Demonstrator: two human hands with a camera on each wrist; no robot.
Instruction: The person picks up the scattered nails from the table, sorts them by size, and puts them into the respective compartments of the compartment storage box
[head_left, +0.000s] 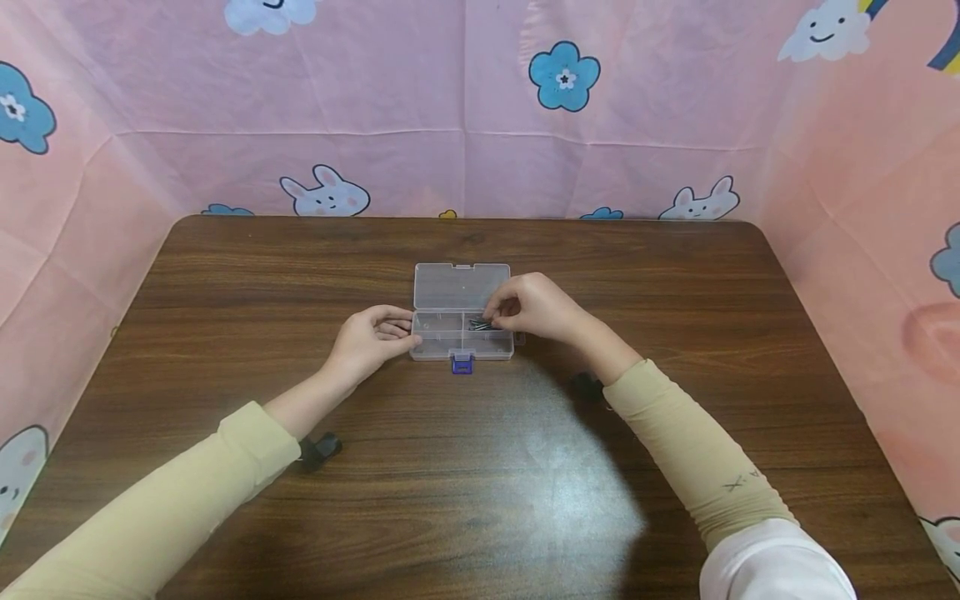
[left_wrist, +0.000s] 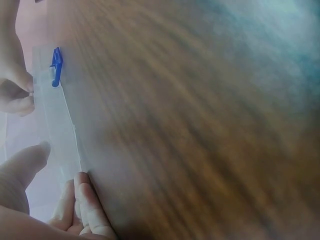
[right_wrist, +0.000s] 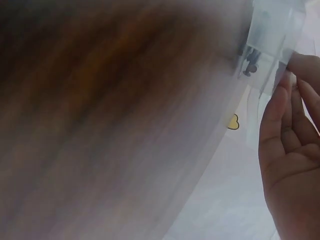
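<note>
Hands at clear box (head_left: 461,329) — left hand (head_left: 371,337) steadies, right hand (head_left: 536,307) inside.

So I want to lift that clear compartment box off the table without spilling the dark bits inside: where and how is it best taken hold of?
Probably by the two short end walls of the clear compartment box, one hand from each side, kept level. Its lid lies open toward the back and the blue latch juts from the front, so the ends are the plain flat faces. The left hand already touches the left end.
</note>
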